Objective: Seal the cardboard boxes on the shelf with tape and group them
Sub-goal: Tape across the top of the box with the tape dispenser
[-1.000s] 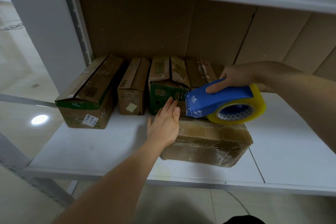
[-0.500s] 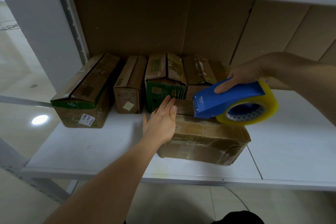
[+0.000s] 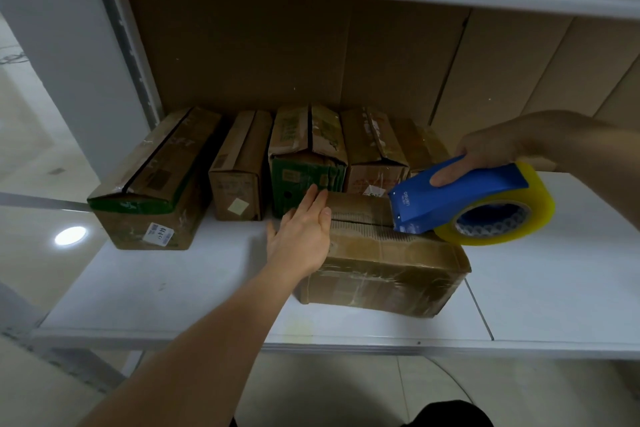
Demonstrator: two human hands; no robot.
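The box (image 3: pixel 381 253) being taped lies at the front of the white shelf (image 3: pixel 173 288), its long axis running left to right, set crosswise before a row of other boxes whose long axes run front to back. In that row stand a green-edged box (image 3: pixel 152 191) at the left, apart from the rest, then a narrow box (image 3: pixel 239 170), a green box (image 3: pixel 306 152) and a brown box (image 3: pixel 375 152) close side by side. The left hand (image 3: pixel 301 236) lies flat with straight fingers against the taped box's left end, fingertips reaching toward the green box. The right hand (image 3: pixel 498 156) is curled round the blue dispenser (image 3: pixel 457 198), whose yellowish tape roll (image 3: pixel 498 222) faces right and whose blade end points left, touching the box's top seam. Cardboard sheets (image 3: pixel 277 55) line the back of the shelf. Against the frame half a second earlier, the dispenser sits slightly farther right along the seam, and more clear tape shows laid over the ribbed top edge; the left hand has kept its place on the box's end, and the box itself has not shifted.
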